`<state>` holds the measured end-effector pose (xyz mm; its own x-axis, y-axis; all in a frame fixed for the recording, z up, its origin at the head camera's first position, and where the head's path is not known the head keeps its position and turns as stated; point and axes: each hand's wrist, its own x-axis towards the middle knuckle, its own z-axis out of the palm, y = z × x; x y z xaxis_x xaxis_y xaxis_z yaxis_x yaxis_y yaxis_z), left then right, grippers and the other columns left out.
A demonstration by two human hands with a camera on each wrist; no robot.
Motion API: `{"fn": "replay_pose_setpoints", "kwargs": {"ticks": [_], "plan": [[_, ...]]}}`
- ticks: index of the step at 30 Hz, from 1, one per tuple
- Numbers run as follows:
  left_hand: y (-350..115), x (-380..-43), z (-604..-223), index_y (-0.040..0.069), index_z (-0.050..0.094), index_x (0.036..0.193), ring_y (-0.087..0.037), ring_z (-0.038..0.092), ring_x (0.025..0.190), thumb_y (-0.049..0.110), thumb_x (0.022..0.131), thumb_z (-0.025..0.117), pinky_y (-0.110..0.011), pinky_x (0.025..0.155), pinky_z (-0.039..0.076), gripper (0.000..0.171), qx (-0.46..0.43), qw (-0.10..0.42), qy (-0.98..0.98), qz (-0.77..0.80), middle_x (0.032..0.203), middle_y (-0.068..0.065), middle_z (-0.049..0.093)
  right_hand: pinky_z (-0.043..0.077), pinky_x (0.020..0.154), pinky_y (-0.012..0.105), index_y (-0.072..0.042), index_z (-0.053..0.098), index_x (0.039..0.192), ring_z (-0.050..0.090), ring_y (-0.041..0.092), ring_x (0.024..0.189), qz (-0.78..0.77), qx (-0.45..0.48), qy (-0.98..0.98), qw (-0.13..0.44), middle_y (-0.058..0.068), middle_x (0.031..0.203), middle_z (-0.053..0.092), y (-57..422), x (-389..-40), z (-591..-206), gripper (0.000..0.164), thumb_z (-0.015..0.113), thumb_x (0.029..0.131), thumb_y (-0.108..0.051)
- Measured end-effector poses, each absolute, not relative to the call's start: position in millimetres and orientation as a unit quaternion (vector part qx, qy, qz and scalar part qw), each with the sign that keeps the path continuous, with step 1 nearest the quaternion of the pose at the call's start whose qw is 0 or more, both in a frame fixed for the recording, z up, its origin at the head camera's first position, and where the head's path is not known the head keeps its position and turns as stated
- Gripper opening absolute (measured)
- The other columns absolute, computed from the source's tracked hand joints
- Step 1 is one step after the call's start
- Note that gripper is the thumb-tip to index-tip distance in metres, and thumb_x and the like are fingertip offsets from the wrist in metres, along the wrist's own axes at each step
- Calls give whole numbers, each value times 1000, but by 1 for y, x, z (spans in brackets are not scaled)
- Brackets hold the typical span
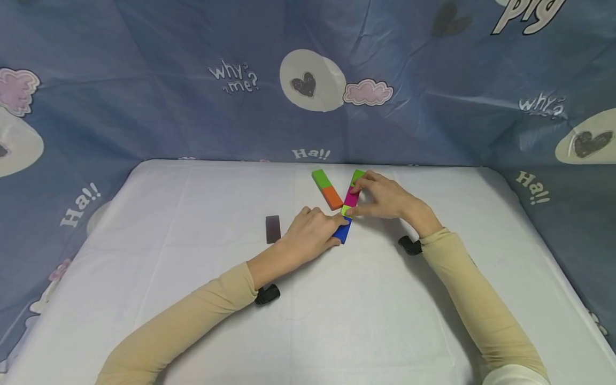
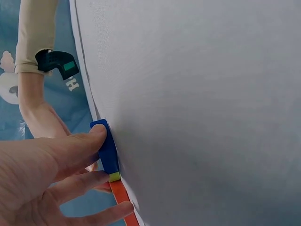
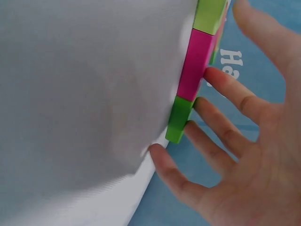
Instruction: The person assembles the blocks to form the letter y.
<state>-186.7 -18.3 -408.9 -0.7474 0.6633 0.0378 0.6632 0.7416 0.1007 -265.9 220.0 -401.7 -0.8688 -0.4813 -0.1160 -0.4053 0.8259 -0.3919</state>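
Observation:
My left hand [image 1: 310, 235] pinches a blue block [image 2: 109, 150] between thumb and index finger, at the near end of a slanting row. Beyond the blue block, the row continues with a yellow-green block [image 3: 208, 14], a pink block [image 3: 195, 66] and a green block [image 3: 178, 117], set end to end. Alongside that row lies my right hand [image 1: 385, 197], its spread, fairly straight fingers touching the pink and green blocks. Its thumb is by the yellow-green block. A second row, of a green block [image 1: 321, 178] and an orange block [image 1: 332, 198], slants in from the left, forming a V with the first.
Left of my left hand, a dark brown block [image 1: 272, 230] lies by itself on the white table cover [image 1: 202, 214]. Behind the table's far edge hangs a blue printed cloth [image 1: 192, 117]. A black wrist device [image 1: 267, 294] hangs below my left cuff, another [image 1: 410, 246] at the right cuff.

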Motion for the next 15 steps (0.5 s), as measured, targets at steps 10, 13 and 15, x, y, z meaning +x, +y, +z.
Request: {"fn": "replay_pose_setpoints", "kwargs": {"ticks": [10, 13, 15], "plan": [[-21, -186, -408, 21, 71, 143, -32, 78, 102, 39, 99, 78, -50, 93, 61, 48, 365, 7, 929, 59, 129, 0, 80, 44, 120, 63, -16, 63, 140, 51, 38, 145, -163, -224, 951, 135, 12, 155, 49, 217, -264, -401, 75, 86, 85, -60], [-24, -186, -406, 20, 68, 145, -32, 77, 111, 39, 100, 78, -53, 101, 59, 50, 372, 22, 926, 67, 138, 1, 77, 44, 121, 63, -17, 64, 138, 50, 38, 145, -162, -222, 952, 135, 12, 155, 49, 216, -264, -400, 73, 87, 84, -60], [-26, -186, -404, 19, 66, 147, -32, 74, 118, 39, 100, 78, -53, 105, 57, 52, 373, 33, 924, 72, 144, 1, 73, 43, 122, 63, -17, 64, 138, 50, 38, 146, -162, -219, 953, 135, 11, 156, 48, 216, -264, -400, 72, 87, 84, -59]]}}
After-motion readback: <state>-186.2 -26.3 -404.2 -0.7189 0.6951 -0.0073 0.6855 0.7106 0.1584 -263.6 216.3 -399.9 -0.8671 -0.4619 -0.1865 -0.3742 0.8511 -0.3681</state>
